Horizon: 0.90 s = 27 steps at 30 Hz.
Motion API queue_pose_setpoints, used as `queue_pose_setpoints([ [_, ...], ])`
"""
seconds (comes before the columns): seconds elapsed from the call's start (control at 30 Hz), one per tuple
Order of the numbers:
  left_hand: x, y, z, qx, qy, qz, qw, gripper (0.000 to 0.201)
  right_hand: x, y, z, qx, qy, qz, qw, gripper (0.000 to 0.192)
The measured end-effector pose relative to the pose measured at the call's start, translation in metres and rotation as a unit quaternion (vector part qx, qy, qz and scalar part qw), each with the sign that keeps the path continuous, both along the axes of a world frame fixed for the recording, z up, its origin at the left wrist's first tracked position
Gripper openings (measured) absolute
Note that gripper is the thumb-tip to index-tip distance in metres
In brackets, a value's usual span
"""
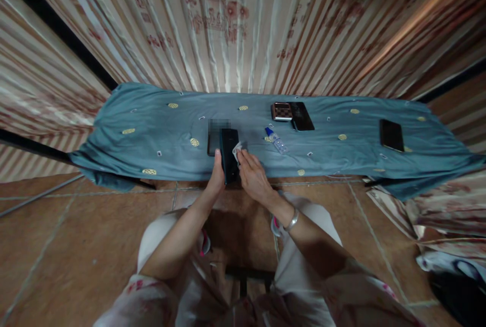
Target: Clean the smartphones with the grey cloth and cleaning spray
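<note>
A dark smartphone (228, 152) is held tilted up over the near edge of the cloth-covered bench. My left hand (217, 174) grips it by its left side, the thumb along the edge. In my right hand (252, 171) is a small white wipe (237, 151), pinched between the fingers and touching the phone's right edge. Behind the held phone lies another dark-framed phone (213, 144), partly covered by it and blurred at the top. Just right of my hands, a small clear bottle with a blue cap (277, 140) rests on its side.
The blue patterned cloth (326, 157) covers the long bench. Toward the back lie a brown checkered case (281, 111) and a black phone (302, 116) touching it. Another dark phone (392, 135) is at the right. Striped curtains (243, 28) hang behind; black metal bars (56, 23) flank the bench.
</note>
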<state>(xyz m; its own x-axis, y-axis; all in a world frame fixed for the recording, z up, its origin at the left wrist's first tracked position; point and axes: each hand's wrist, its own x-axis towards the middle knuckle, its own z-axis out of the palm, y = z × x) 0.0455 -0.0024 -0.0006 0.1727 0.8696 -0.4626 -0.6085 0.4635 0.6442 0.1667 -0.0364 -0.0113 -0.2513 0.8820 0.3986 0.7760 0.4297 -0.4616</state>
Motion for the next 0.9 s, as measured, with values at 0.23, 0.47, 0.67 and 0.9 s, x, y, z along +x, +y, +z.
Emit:
queue_pose_setpoints([
  [0.23, 0.000, -0.001, 0.004, 0.001, 0.009, 0.021, 1.000, 0.060, -0.009, -0.009, -0.002, 0.040, 0.013, 0.035, 0.998, 0.051],
  [0.47, 0.007, -0.006, -0.005, 0.020, 0.018, 0.010, 1.000, 0.051, -0.002, -0.001, 0.000, 0.055, 0.021, 0.026, 0.998, 0.052],
  [0.67, 0.014, -0.013, -0.008, 0.045, 0.025, -0.019, 0.998, 0.050, 0.006, 0.008, 0.003, 0.037, 0.029, -0.004, 0.999, 0.052],
  [0.9, 0.017, -0.020, -0.018, 0.077, 0.106, -0.055, 0.990, 0.054, 0.014, 0.012, 0.011, 0.029, 0.029, -0.029, 0.999, 0.054],
])
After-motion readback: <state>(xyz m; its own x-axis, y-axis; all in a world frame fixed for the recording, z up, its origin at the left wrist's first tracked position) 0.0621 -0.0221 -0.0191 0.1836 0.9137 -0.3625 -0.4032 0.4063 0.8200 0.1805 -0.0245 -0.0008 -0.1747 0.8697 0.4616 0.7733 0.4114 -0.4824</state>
